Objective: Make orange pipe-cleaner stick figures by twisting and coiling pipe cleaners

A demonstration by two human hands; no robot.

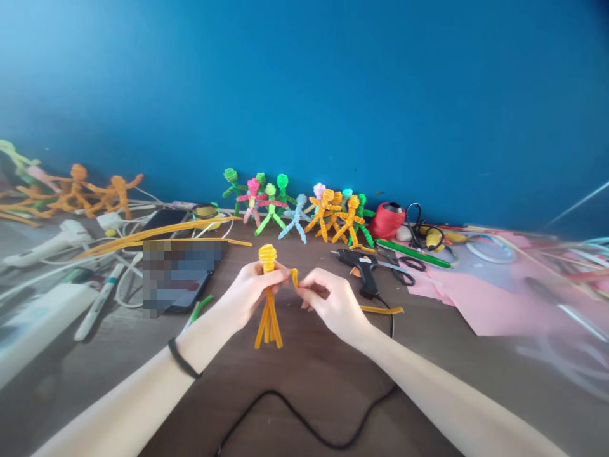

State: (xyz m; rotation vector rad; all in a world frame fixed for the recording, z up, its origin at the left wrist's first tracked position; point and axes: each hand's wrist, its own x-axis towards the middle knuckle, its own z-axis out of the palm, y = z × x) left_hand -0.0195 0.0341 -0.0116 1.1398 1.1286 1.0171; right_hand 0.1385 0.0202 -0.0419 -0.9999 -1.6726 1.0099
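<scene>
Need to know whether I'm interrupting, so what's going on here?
A person's left hand holds a yellow figure below its coiled head, with strands hanging down. The right hand pinches a bent orange strip beside it; whether that joins the figure is hidden. Behind, small figures stand by the blue wall; a glue gun lies to the right.

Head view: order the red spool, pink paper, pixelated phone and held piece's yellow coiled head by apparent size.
Largest to smallest:
1. Pink paper
2. Pixelated phone
3. Red spool
4. Yellow coiled head, smaller though nearer the camera than the spool
</scene>
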